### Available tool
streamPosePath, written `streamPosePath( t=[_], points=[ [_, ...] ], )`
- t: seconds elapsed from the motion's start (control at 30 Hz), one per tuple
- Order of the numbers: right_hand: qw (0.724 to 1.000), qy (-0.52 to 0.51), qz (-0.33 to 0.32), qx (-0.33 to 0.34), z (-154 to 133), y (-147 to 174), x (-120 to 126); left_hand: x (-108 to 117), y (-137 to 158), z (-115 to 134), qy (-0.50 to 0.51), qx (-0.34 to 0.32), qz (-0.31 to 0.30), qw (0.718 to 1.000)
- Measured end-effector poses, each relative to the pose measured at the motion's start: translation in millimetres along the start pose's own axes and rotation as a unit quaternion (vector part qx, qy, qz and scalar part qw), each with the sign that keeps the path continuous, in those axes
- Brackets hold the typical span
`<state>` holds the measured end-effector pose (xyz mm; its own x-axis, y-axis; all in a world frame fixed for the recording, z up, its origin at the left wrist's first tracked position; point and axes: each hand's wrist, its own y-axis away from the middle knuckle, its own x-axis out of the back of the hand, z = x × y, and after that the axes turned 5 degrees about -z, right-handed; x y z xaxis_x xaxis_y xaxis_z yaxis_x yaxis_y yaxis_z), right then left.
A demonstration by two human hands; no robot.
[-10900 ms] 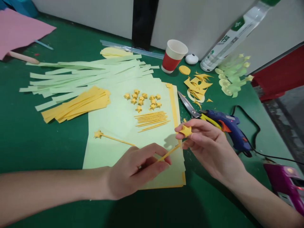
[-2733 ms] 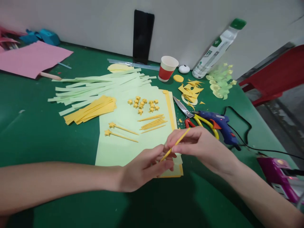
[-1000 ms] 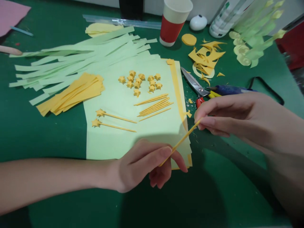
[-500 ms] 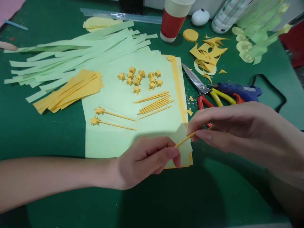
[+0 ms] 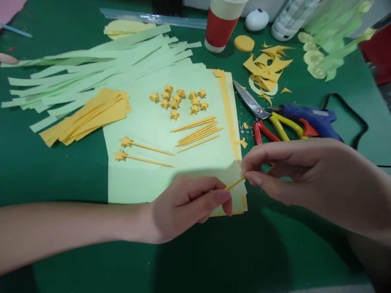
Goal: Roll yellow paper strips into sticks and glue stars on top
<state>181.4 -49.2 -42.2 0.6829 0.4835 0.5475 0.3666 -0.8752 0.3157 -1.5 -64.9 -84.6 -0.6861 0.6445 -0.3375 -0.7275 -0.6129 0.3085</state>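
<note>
My left hand [image 5: 195, 199] pinches the lower end of a thin yellow rolled paper stick [image 5: 235, 184] over the near right corner of the pale green paper sheets [image 5: 137, 183]. My right hand [image 5: 293, 171] is closed on the stick's other end between thumb and fingertips. Left of my hands lie two sticks topped with paper stars, an upper one [image 5: 152, 148] and a lower one [image 5: 149, 161]. Several loose yellow paper sticks [image 5: 197, 134] rest on the sheets, with small folded paper stars [image 5: 176, 99] behind them.
Scissors [image 5: 252, 101] and a blue glue gun [image 5: 308, 116] lie right of the sheets. Behind are yellow paper scraps [image 5: 270, 67], a red-and-white cup [image 5: 221, 30] and a white bottle [image 5: 290, 20]. Green strips [image 5: 116, 61] and yellow strips [image 5: 88, 116] spread leftward. Another fingertip [image 5: 7, 59] shows at the left edge.
My right hand's fingertips have shifted slightly left and down along the stick, toward my left hand, shortening the exposed part. My left hand keeps its pinch in place.
</note>
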Motion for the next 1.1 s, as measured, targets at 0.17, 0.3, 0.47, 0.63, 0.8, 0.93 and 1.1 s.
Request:
streamPosePath(
  t=[0.17,0.3,0.47,0.63,0.8,0.93,1.1],
  points=[
    [0.997,-0.023,-0.018,-0.078,-5,-1,-1,-1,-2,0,0.025,0.003,0.012,1.0],
    [0.995,-0.037,-0.033,-0.089,-3,-3,1,-1,-2,-1,0.042,0.004,0.011,0.999],
    [0.996,-0.042,-0.049,-0.069,-2,0,3,-1,-1,0,0.039,0.0,0.013,0.999],
    [0.998,-0.036,-0.031,-0.05,-3,3,3,-1,-1,-1,0.026,0.001,0.011,1.0],
    [0.999,-0.026,-0.01,-0.028,-4,2,2,2,-3,-3,-0.007,-0.017,-0.027,0.999],
    [0.997,0.049,0.017,-0.052,3,5,2,4,-4,-3,-0.037,-0.01,-0.034,0.999],
    [0.964,0.221,0.103,-0.105,28,24,16,6,-4,-3,-0.063,0.006,-0.033,0.997]
  ],
)
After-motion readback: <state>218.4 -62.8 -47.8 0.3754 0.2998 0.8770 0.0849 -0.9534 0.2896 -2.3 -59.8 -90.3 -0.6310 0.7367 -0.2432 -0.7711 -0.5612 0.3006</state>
